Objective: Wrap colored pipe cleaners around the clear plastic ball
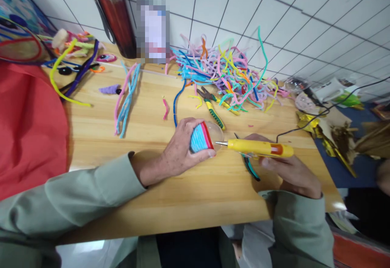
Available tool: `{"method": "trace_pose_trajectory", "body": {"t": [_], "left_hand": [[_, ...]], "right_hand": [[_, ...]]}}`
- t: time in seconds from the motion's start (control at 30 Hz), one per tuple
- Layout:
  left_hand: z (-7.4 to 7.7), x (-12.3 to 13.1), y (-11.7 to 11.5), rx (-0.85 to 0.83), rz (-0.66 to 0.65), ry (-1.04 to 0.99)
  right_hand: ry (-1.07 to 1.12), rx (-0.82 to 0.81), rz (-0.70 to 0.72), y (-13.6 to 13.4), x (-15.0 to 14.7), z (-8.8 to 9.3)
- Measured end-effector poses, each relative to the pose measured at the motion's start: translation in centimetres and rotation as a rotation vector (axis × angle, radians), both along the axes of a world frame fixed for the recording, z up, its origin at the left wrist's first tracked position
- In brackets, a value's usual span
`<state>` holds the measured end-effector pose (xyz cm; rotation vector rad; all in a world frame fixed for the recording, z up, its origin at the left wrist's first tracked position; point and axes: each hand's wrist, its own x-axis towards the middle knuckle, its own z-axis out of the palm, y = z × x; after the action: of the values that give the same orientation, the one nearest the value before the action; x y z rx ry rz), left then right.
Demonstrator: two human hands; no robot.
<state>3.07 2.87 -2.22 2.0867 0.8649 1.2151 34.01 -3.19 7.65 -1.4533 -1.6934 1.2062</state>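
My left hand grips a clear plastic cup lying on its side in the air. Light blue pipe cleaners cover its left part, edged by a red and a pink band. In my right hand is a yellow glue gun, its metal nozzle pointing left at the cup's bare clear part, close to the pink band. Whether the nozzle touches the cup I cannot tell. Under the glue gun lies a pair of teal-handled pliers, partly hidden. Yellow-and-green pliers rest just beyond the cup.
A tangled heap of pipe cleaners lies along the tiled wall. Behind stand a red thermos and a blurred upright phone-like object. Red cloth covers the left side. The glue gun's black cord trails right, near gold wrappers.
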Motion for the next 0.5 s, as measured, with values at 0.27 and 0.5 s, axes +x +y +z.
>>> {"method": "trace_pose_trajectory", "body": {"t": [0.27,0.5], "left_hand": [[0.1,0.0,-0.2,-0.002,0.006,0.007],[0.2,0.1,-0.4,0.017,0.011,0.016]], "right_hand": [[0.151,0.209,-0.224,0.9,2.9,-2.0],[-0.506,0.322,-0.504,2.9,10.5,-4.7]]}}
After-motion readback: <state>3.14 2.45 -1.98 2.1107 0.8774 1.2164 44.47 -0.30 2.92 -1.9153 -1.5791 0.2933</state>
